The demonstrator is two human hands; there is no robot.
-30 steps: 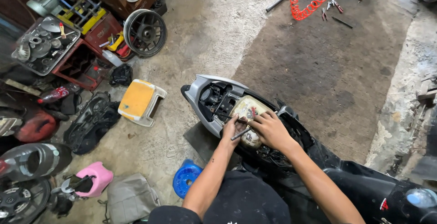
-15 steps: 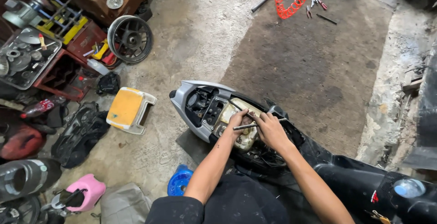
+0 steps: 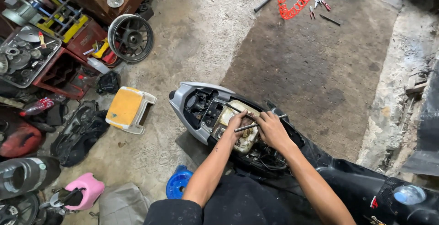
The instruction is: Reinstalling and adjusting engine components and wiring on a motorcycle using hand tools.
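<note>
Head view, the only one: the person is leaning over the stripped rear of a scooter [image 3: 201,111], seat off, grey tail cowl framing an open bay. The left hand [image 3: 238,123] is pressing down on a dirty cream tank [image 3: 235,131] that is sitting in the middle of that bay, fingers curled against its top and seemingly pinching the near end of a thin metal rod [image 3: 260,123]. The right hand [image 3: 272,131] is lying just beside it, fingers clenching round the same rod, whose far end is poking out to the right past the knuckles. Whether the rod's working tip is seated on a fastener is hidden under the hands. Judging from this, the job wants the tool kept square to its seat, one hand steadying while the other is turning, with short strokes since the cowl walls are crowding both sides. Open room: bare concrete floor [image 3: 206,33] is lying ahead and to the right. To the left a yellow stool [image 3: 125,108] is standing near the cowl, with a loose wheel rim [image 3: 131,37] and a tray of parts [image 3: 23,56] well apart beyond it. A blue round stool [image 3: 178,184] is sitting near the left elbow, limiting backward swing.
</note>
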